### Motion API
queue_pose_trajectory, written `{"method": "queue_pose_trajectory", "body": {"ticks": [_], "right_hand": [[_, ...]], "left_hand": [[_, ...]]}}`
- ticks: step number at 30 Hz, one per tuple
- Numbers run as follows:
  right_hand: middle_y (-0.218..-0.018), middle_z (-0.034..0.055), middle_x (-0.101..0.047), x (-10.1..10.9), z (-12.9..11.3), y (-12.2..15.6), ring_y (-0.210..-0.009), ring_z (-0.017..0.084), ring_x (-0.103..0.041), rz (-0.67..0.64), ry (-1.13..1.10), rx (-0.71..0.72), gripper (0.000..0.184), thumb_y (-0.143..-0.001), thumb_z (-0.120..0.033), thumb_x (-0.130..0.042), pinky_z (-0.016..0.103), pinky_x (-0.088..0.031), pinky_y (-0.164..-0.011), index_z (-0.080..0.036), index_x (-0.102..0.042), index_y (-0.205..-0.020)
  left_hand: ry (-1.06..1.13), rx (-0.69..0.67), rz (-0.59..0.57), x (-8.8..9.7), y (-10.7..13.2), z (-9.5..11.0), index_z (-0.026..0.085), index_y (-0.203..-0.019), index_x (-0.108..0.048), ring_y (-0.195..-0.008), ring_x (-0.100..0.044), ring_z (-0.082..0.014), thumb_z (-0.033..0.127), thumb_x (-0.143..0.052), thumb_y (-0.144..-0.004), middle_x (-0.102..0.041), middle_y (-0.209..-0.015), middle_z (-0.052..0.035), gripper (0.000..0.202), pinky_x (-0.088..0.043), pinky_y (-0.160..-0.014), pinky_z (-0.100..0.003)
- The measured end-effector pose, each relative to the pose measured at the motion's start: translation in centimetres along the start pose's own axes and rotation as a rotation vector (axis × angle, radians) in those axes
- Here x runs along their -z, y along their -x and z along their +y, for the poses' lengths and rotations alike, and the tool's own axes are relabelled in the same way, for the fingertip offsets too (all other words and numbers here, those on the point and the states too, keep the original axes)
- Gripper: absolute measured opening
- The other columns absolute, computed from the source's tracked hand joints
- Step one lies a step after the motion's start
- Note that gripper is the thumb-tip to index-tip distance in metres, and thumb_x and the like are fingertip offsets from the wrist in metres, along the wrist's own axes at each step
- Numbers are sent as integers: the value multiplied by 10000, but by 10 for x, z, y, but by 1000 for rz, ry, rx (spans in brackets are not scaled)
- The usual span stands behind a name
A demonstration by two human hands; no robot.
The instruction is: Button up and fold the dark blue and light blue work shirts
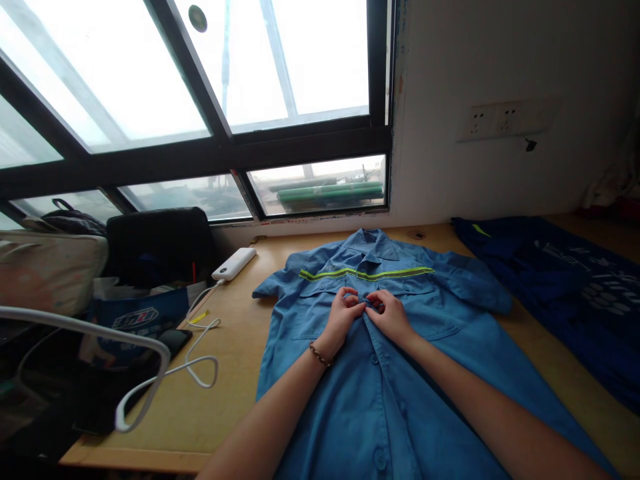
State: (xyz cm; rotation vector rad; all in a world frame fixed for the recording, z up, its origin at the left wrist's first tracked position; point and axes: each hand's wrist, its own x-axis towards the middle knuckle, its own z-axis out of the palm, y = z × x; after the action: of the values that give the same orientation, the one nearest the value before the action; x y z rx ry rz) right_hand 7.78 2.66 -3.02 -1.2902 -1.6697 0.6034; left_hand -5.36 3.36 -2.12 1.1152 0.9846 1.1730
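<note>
A blue short-sleeved work shirt (320,373) with a yellow-green and grey stripe across the chest lies spread on the table, its collar at the far end. My left hand (345,313) pinches the front placket just below the stripe. Close beside it, my right hand (389,317) also has its fingertips closed on the placket edge. The fingertips almost meet, and whatever button or buttonhole lies between them is hidden. Below my hands the two front edges run down toward me, with a button (381,459) showing near the bottom of the picture.
The wooden table (235,400) stands under a dark-framed window. A white power bank (234,264) with a white cable (200,373) lies at left. Dark blue printed fabric (560,280) lies at right. Bags (143,320) and a black chair back (157,240) stand beyond the table's left edge.
</note>
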Motion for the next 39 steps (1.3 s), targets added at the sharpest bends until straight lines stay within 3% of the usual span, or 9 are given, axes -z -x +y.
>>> {"method": "queue_pose_trajectory", "body": {"ticks": [6,10,15,19,23,26,29,33,39], "right_hand": [[-953,87,-590,5,5,2,-897,199,-513,-29,348,-3,231,-767,-213,-488,321,-404,-796,-164,-588,-969],[-1138,126,-527,7,19,-2,-1050,291,-415,-8,643,21,396,-818,-322,-450,448,-293,-886,-199,-485,-1193],[-1133,95,-544,16,43,-41,-1014,252,-460,-127,612,63,369,-836,-322,-436,382,-313,-876,-235,-499,-1189],[-1056,88,-576,25,36,-65,-969,207,-493,-145,542,45,312,-806,-220,-479,307,-353,-843,-195,-556,-1106],[-1004,94,-566,20,8,-38,-955,188,-483,-8,502,66,249,-808,-161,-434,281,-361,-843,-152,-565,-1019],[-893,65,-563,11,-6,-3,-868,179,-496,-15,444,98,144,-796,-202,-466,268,-388,-795,-176,-575,-886],[-870,60,-547,8,-8,17,-854,189,-488,-49,442,82,125,-759,-257,-539,277,-395,-789,-184,-567,-857],[-848,68,-534,11,-3,14,-844,203,-482,-24,469,8,166,-716,-294,-586,288,-403,-776,-173,-549,-824],[-855,81,-526,13,1,10,-848,206,-477,0,490,-24,136,-722,-244,-542,286,-394,-761,-170,-548,-836]], "left_hand": [[-426,-235,-33,7,-8,-9,182,-864,-486,-568,-537,-101,214,-612,-670,-559,-592,41,234,-380,-541,-194],[-530,-263,-53,9,-19,-11,185,-851,-515,-638,-580,-131,241,-598,-690,-612,-661,9,190,-412,-584,-213],[-527,-257,-48,8,-49,-9,187,-811,-557,-669,-595,-144,224,-649,-641,-621,-689,-4,196,-440,-633,-229],[-527,-271,10,6,-80,-6,186,-756,-568,-694,-602,-151,180,-667,-609,-624,-684,-6,177,-451,-684,-251],[-569,-306,56,8,-105,-6,181,-732,-563,-696,-604,-151,164,-659,-609,-627,-685,-9,156,-453,-695,-263],[-600,-318,59,10,-115,-7,178,-742,-562,-694,-602,-152,161,-652,-617,-626,-685,-12,156,-453,-694,-265],[-603,-321,57,8,-116,-7,175,-757,-562,-689,-599,-148,156,-639,-630,-622,-686,-14,150,-451,-704,-264],[-521,-281,72,4,-106,-4,179,-815,-566,-741,-593,-145,109,-621,-626,-615,-733,-15,209,-440,-766,-277],[-602,-157,123,-14,-65,9,161,-881,-548,-840,-551,-197,84,-655,-554,-581,-893,-73,353,-401,-814,-325]]}}
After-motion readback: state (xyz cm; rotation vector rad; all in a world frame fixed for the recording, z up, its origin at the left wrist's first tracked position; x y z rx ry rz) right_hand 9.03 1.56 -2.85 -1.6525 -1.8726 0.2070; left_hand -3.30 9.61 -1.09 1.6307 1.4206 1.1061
